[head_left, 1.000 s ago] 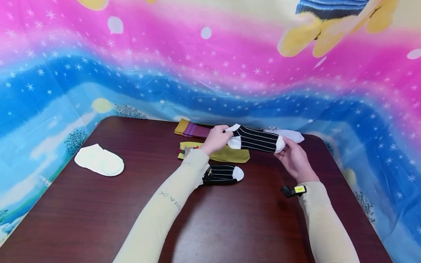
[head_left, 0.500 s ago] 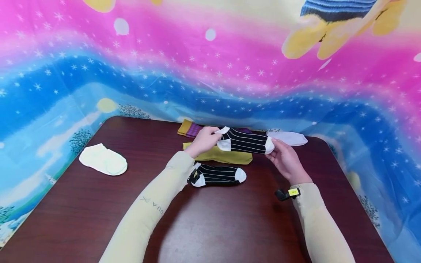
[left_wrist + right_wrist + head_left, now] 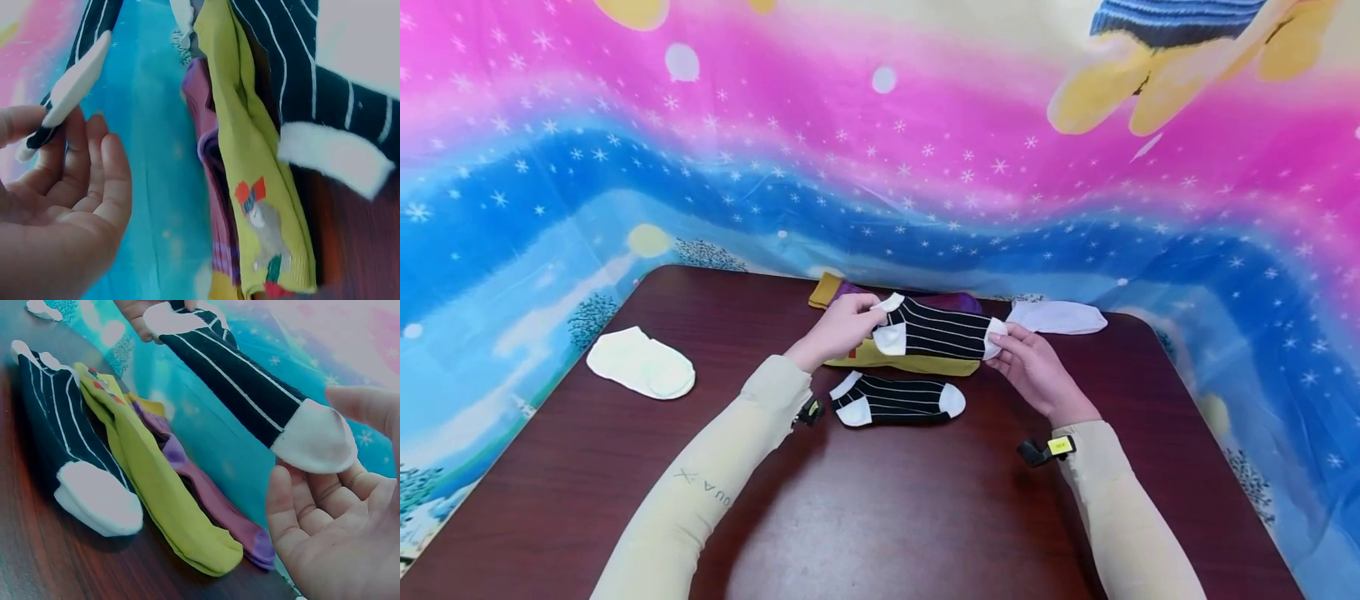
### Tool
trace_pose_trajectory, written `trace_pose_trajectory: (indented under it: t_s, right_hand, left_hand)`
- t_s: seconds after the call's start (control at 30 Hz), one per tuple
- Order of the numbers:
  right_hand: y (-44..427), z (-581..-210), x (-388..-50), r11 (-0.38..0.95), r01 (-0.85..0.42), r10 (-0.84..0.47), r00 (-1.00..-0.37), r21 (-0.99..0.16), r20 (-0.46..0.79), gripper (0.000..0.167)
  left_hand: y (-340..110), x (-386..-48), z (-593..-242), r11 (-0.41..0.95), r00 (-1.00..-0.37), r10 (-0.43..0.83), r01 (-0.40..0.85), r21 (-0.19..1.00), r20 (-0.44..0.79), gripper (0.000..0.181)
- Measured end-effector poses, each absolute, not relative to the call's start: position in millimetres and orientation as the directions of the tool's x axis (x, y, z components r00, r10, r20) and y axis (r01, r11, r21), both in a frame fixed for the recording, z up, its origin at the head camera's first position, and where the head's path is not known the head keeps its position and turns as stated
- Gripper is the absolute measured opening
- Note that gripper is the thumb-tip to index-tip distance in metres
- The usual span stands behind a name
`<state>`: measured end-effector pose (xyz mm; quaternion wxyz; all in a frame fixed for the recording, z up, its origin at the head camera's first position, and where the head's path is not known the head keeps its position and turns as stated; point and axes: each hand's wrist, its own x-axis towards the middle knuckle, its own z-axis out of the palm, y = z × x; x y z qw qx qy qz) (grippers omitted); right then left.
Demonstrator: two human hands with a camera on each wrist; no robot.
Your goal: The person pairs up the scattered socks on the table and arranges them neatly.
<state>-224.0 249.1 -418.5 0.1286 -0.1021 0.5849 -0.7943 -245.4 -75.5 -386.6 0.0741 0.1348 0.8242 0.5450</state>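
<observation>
A black sock with white stripes [image 3: 947, 329] is stretched between both hands above the table. My left hand [image 3: 842, 327] pinches its white cuff, as the left wrist view shows from the side. At the other end, my right hand [image 3: 1033, 371] holds the white toe [image 3: 319, 439] between thumb and fingers. Below it on the table lies a matching striped sock [image 3: 901, 400], toe to the right. Behind that one, partly covered by the held sock, is a yellow-green sock [image 3: 169, 487] with a small figure near its cuff [image 3: 265, 234].
A purple sock with a mustard cuff [image 3: 825, 290] lies farthest back. At the back right is a pale lilac sock [image 3: 1056, 317]; a white sock [image 3: 642, 363] lies on the left. The dark wood table [image 3: 880, 517] meets a colourful printed cloth [image 3: 820, 150] behind.
Both hands have drawn the held sock left and slightly nearer, still stretched. The left forearm has moved off the lower striped sock, which is now fully visible.
</observation>
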Motion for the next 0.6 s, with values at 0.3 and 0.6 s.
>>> trace_pose_trajectory:
  t_s: [0.3,0.6]
  right_hand:
    - [237.8,-419.2,-219.7,-0.24,0.086,-0.374,-0.927,-0.967,0.01,0.013]
    - [228.0,-423.6,-213.0,-0.045,0.138,-0.361,-0.926,-0.989,-0.112,0.025]
  left_hand:
    - [-98.2,-233.7,-389.0,0.411,-0.93,0.368,0.147,0.9,-0.016,0.009]
    - [-120.5,-227.0,-399.2,0.409,-0.878,0.478,0.195,0.891,-0.027,0.009]
